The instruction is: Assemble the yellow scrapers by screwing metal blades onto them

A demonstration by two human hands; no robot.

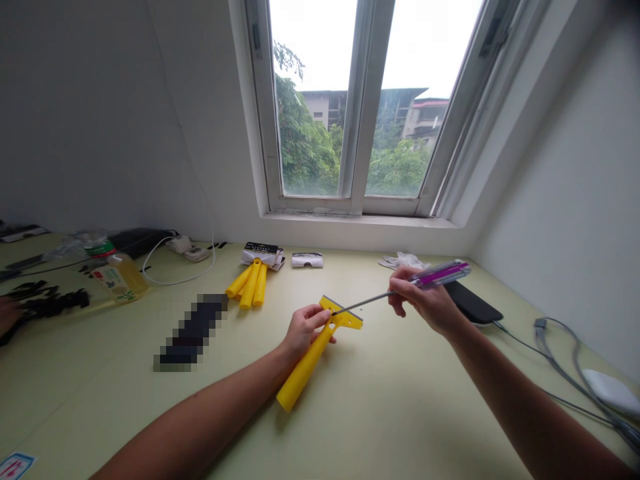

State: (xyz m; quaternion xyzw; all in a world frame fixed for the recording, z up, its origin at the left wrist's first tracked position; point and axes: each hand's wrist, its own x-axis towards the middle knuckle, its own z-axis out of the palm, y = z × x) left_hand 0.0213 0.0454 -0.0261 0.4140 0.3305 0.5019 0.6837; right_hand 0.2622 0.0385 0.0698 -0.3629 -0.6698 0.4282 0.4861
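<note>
My left hand [306, 328] grips a yellow scraper [306, 371] near its head, thumb on top. The scraper lies at a slant, its handle toward me and its wide head with a grey blade edge pointing away. In my right hand [420, 300] is a screwdriver [443, 273] with a purple and clear handle. Its shaft slopes down to the left, and the tip meets the scraper's head beside my left thumb. A tiny screw-like piece [361, 308] sits on the table just past the head.
Several yellow scrapers [253, 283] with packaging lie behind, next to a white-and-black card piece [307, 260]. White gloves [400, 260], a black device [473, 303] and cables [565, 360] are at right. A drink bottle [117, 277], a pixelated dark object [193, 333] and another person's hand [9, 315] are at left.
</note>
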